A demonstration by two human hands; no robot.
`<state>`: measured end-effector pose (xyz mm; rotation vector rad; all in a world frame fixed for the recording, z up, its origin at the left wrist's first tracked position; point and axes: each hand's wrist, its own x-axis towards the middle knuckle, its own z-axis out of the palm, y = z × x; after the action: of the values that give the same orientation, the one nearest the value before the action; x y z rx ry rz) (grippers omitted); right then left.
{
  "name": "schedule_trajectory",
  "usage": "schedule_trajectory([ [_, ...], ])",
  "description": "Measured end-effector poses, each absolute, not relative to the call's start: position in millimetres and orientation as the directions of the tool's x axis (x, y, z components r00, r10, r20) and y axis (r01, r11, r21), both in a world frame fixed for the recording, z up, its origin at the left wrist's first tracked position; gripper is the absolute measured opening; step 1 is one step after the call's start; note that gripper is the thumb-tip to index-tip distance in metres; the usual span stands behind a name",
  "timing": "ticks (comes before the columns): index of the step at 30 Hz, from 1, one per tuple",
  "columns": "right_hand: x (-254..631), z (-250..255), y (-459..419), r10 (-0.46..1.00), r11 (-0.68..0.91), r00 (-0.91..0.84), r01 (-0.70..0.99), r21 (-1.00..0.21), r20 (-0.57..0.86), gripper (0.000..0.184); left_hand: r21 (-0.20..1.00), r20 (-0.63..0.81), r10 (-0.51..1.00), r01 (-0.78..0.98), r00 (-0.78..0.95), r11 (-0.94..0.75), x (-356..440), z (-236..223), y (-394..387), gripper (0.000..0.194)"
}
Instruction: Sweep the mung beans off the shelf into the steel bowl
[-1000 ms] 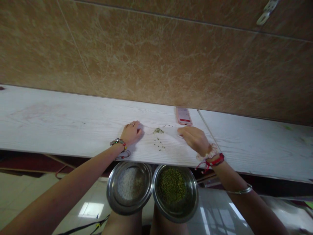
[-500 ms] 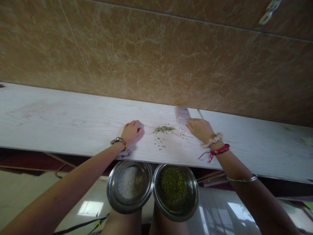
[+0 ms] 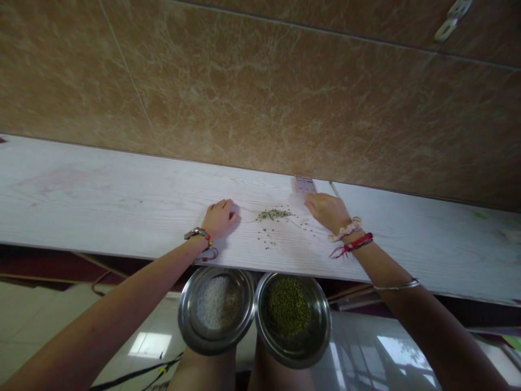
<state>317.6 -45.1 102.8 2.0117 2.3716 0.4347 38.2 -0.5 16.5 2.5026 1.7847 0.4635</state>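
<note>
My left hand [image 3: 218,219] rests on the white wooden board, fingers loosely bent and thumb apart, with nothing visible in it. To its right lies a small heap of green mung beans [image 3: 273,215], with several loose ones scattered around. My right hand [image 3: 328,210] is closed on a thin, translucent plastic piece [image 3: 298,202], whose exact kind is too blurred to tell. Just behind that hand, a phone [image 3: 305,185] with a lit screen lies against the wall. Two metal bowls sit at the board's front edge: one with white rice [image 3: 212,303], one with mung beans [image 3: 288,307].
The narrow board [image 3: 101,201] runs along a brown marbled wall [image 3: 244,92]. Both bowls stand on my legs, below the board's edge. A dark strap [image 3: 134,374] hangs at the lower left above the tiled floor [image 3: 362,353].
My right hand has shifted slightly left and back with the translucent piece, nearer the phone. My left hand, the beans and the bowls stay in place.
</note>
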Motion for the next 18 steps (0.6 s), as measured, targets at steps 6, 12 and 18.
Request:
schedule_trajectory([
  [6, 337.4, 114.7, -59.5, 0.982, -0.123, 0.088, 0.971, 0.208, 0.168, 0.027, 0.196, 0.222, 0.926, 0.916, 0.306, -0.350, 38.4, 16.5, -0.3, 0.033],
  [12, 342.4, 114.5, -50.0, 0.975, -0.174, 0.153, 0.977, 0.122, 0.162, 0.027, 0.200, 0.222, 0.924, 0.913, 0.311, -0.355, 37.5, 15.8, 0.0, 0.036],
  [18, 320.1, 111.6, -28.5, 0.974, -0.153, 0.158, 0.987, -0.045, 0.161, 0.022, 0.276, 0.234, 0.932, 0.901, 0.276, -0.336, 29.2, 9.4, 11.7, 0.038],
])
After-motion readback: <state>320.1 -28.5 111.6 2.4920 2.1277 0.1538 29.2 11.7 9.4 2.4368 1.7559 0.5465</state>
